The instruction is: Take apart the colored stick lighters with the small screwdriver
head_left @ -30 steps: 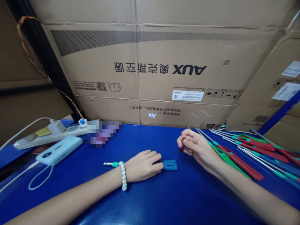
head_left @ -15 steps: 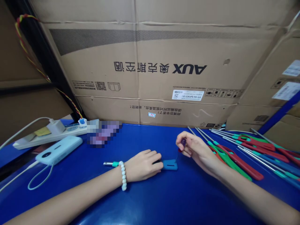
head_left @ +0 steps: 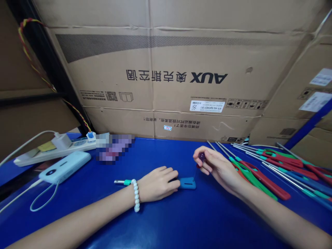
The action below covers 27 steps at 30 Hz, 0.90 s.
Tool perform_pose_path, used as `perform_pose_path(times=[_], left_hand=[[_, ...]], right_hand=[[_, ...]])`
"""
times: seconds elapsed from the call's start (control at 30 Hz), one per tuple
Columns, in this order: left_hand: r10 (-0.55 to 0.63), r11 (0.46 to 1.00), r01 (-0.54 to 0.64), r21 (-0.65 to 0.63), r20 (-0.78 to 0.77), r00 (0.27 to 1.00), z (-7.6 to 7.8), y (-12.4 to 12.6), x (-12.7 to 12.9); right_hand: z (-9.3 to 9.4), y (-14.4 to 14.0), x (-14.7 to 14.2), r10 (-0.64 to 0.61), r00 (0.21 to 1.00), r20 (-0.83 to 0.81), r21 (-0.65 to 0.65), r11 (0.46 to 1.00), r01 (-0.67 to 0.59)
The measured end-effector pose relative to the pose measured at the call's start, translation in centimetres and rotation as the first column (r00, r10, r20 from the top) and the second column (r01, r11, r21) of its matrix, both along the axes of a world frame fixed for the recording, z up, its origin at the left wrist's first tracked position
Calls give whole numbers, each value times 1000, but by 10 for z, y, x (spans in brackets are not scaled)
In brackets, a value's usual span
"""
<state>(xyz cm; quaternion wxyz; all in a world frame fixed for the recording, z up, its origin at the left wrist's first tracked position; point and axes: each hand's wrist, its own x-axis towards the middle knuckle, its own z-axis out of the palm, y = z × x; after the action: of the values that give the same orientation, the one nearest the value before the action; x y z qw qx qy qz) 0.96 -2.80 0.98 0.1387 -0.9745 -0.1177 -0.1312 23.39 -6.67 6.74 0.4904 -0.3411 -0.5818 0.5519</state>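
My left hand point(head_left: 158, 183) lies flat on the blue bench point(head_left: 181, 221), fingers closed down over the blue handle point(head_left: 188, 183) of a long tool so it cannot slide. The tool's metal shaft point(head_left: 119, 181) with its green collar pokes out behind my wrist, past the white bead bracelet point(head_left: 136, 195). Only the end of the handle shows beyond my fingertips.

Just beyond that end, my right hand point(head_left: 218, 167) is pinched shut on a small screwdriver point(head_left: 200, 159) with a dark purple grip, held between thumb and forefinger. Its thin tip comes down to the far end of the blue handle; I cannot tell whether it is truly seated there.

To do this well, I judge that I should keep the left hand pressing straight down so the handle stays still, and keep the screwdriver upright over its spot, not leaning. Light pressure and small turns from the fingertips seem right; a slip would skid the tip across the plastic or towards my left fingers.

To the right of my right hand lies a pile of the same long tools point(head_left: 269, 169) with red, green and blue handles, touching one another. Well to the left of my left hand sit a pale power bank point(head_left: 64, 167) and a power strip point(head_left: 52, 150). Beyond everything stands a cardboard box point(head_left: 160, 76).
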Motion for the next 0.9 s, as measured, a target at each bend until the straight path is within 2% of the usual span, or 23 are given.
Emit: perform_pose_path(times=[0.37, 0.6, 0.9], left_hand=[[1, 1000, -1, -3, -11, 1000, 0, 0, 0], [-13, 1000, 13, 0, -5, 1000, 0, 1, 0], [-16, 1000, 16, 13, -2, 1000, 1, 0, 0]], right_hand=[[1, 0, 0, 38, 998, 47, 13, 999, -38], [6, -7, -1, 117, 989, 92, -7, 993, -117], [1, -3, 2, 160, 979, 127, 19, 986, -164]])
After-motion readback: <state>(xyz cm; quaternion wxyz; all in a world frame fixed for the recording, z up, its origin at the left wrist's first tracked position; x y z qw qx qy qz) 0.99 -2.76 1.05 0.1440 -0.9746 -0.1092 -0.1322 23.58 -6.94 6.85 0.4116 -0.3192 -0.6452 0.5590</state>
